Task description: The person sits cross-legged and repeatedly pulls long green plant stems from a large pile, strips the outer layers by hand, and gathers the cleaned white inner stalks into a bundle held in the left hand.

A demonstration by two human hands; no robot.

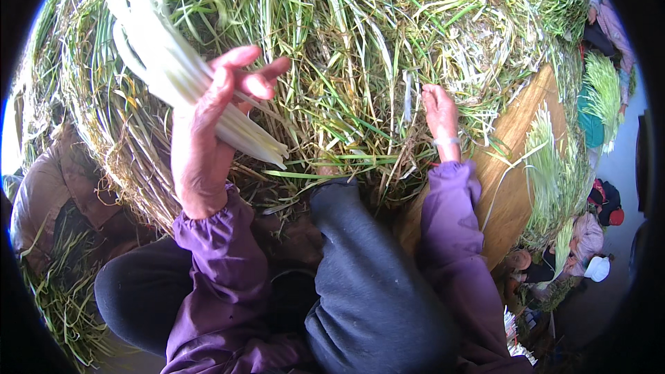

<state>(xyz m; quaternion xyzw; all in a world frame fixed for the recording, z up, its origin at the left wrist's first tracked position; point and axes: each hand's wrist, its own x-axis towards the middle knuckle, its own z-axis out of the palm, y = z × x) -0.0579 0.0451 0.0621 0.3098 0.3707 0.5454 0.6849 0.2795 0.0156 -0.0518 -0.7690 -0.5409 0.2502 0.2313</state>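
Note:
My left hand (213,114) is raised at the left, holding a bundle of long white-stemmed green plants (176,70). The bundle lies slantwise across the palm, its pale cut-looking ends pointing down right and its leaves up left. My right hand (441,114) reaches onto the heap of loose green and yellowed stalks (358,62), near thin pale stems; whether it grips anything is not clear. A band circles the right wrist. Roots and dirt show on the heap's stalks at the left.
A wooden board (506,187) stands right of my right arm, with a bunch of trimmed green stalks (543,176) on it. My bent knee (337,208) rises between my arms. A brown sack (47,202) sits at the left. Several people with green bunches sit at the far right.

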